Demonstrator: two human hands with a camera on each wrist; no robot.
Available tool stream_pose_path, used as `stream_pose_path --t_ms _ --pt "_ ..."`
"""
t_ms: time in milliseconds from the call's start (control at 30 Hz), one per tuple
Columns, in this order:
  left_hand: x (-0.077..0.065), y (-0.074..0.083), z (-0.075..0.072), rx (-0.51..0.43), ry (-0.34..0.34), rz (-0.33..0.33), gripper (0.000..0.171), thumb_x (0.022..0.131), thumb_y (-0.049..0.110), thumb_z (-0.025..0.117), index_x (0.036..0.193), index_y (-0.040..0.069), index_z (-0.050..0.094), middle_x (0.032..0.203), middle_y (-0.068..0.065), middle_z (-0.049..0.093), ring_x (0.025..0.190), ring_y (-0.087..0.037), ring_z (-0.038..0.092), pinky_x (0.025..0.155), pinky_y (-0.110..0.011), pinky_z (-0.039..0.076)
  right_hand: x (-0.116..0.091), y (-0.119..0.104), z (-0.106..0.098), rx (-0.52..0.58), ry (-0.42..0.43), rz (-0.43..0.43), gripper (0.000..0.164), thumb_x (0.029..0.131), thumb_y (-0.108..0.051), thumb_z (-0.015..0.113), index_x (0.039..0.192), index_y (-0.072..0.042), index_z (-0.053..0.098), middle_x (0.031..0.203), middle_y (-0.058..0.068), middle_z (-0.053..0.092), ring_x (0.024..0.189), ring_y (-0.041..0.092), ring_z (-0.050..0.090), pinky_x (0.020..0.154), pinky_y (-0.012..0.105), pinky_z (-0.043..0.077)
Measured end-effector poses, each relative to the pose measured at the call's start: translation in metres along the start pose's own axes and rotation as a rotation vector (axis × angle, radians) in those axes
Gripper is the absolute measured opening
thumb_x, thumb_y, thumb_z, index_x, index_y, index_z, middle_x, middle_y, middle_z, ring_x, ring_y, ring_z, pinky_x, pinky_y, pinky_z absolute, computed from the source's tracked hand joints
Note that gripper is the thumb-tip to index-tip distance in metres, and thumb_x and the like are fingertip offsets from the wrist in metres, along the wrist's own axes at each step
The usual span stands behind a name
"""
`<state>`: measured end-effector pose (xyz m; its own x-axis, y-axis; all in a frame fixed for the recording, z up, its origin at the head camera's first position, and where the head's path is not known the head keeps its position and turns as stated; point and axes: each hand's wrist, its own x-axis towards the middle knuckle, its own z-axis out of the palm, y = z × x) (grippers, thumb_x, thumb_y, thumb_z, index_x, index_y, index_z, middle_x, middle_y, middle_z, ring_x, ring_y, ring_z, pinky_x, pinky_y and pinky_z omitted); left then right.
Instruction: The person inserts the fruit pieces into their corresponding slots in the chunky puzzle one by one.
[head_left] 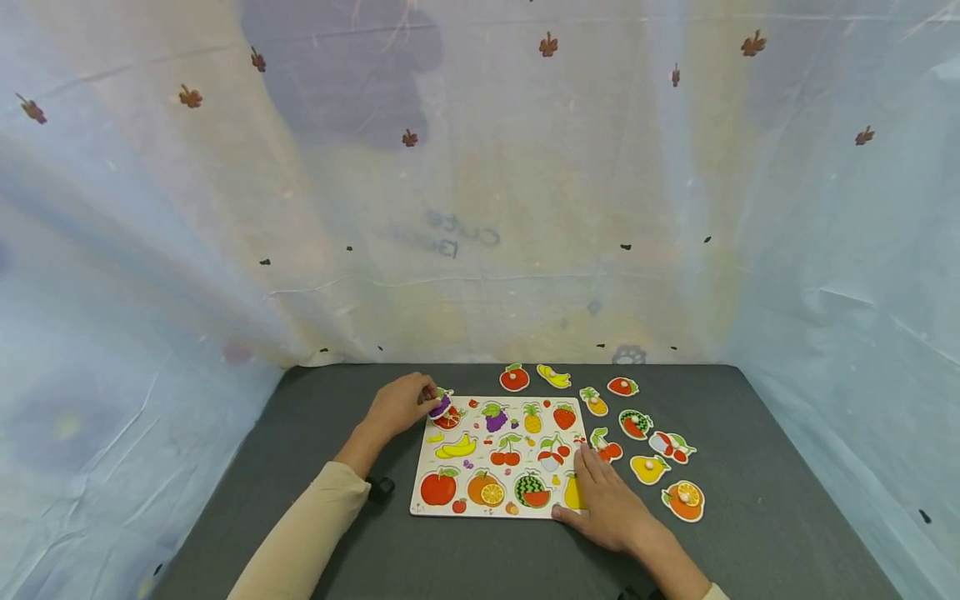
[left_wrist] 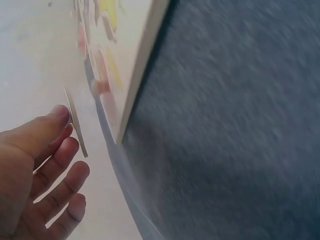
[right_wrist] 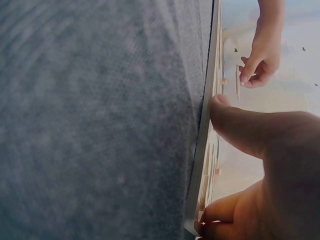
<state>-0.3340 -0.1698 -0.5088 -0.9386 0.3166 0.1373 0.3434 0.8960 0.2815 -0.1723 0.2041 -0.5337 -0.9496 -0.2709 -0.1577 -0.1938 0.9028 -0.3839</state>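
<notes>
My left hand pinches a purple fruit puzzle piece with a green top between thumb and fingertips. The thin piece shows edge-on in the left wrist view, raised off the board. It overlaps a red citrus picture at the far left corner of the white fruit puzzle board. My right hand rests on the board's near right corner, fingers along the right edge and thumb at the near edge. It partly covers the yellow pear picture.
Loose fruit pieces lie right of the board, among them cherries, a watermelon, a pear and an orange. Behind it are an apple and bananas. A patterned sheet hangs behind the dark table.
</notes>
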Motion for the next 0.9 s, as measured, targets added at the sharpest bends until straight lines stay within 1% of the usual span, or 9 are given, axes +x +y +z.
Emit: stream_pose_path --t_ms 200,433,567,733,900 --pt "0.004 0.010 0.004 -0.004 -0.007 0.010 0.017 0.098 0.034 0.082 0.102 0.020 0.075 0.096 0.004 0.065 0.080 -0.012 0.059 0.075 -0.037 0.057 0.001 0.000 0.000 0.005 -0.003 0.008 0.110 0.092 -0.062 0.076 0.166 0.005 0.031 0.175 0.024 0.022 0.161 0.045 0.024 0.129 0.061 0.026" --pt "0.010 0.020 0.012 0.007 -0.036 0.019 0.017 0.098 0.037 0.081 0.103 0.022 0.075 0.098 0.006 0.066 0.082 -0.011 0.058 0.077 -0.035 0.057 0.001 0.001 0.001 -0.002 -0.005 0.012 0.110 0.092 -0.063 0.076 0.166 0.004 0.031 0.176 0.024 0.022 0.161 0.044 0.025 0.129 0.061 0.026" --pt "0.012 0.027 0.016 0.014 -0.039 0.040 0.017 0.099 0.038 0.080 0.101 0.022 0.074 0.096 0.006 0.064 0.080 -0.010 0.057 0.074 -0.033 0.056 0.001 0.001 0.001 0.001 -0.003 0.011 0.110 0.092 -0.063 0.076 0.166 0.005 0.031 0.176 0.024 0.022 0.161 0.045 0.025 0.129 0.061 0.026" --pt "0.015 0.037 0.018 0.018 -0.033 0.091 0.017 0.099 0.035 0.081 0.101 0.021 0.074 0.093 0.006 0.064 0.078 -0.010 0.056 0.073 -0.033 0.056 0.001 0.001 0.000 0.010 -0.006 0.016 0.110 0.092 -0.063 0.077 0.166 0.005 0.031 0.175 0.024 0.022 0.161 0.045 0.025 0.129 0.061 0.026" --pt "0.017 0.047 0.021 0.037 -0.056 0.115 0.016 0.098 0.036 0.081 0.100 0.022 0.073 0.093 0.008 0.064 0.077 -0.009 0.058 0.073 -0.032 0.056 0.000 0.000 0.000 0.008 0.001 0.011 0.109 0.092 -0.061 0.077 0.165 0.006 0.032 0.175 0.024 0.023 0.161 0.044 0.025 0.129 0.060 0.026"
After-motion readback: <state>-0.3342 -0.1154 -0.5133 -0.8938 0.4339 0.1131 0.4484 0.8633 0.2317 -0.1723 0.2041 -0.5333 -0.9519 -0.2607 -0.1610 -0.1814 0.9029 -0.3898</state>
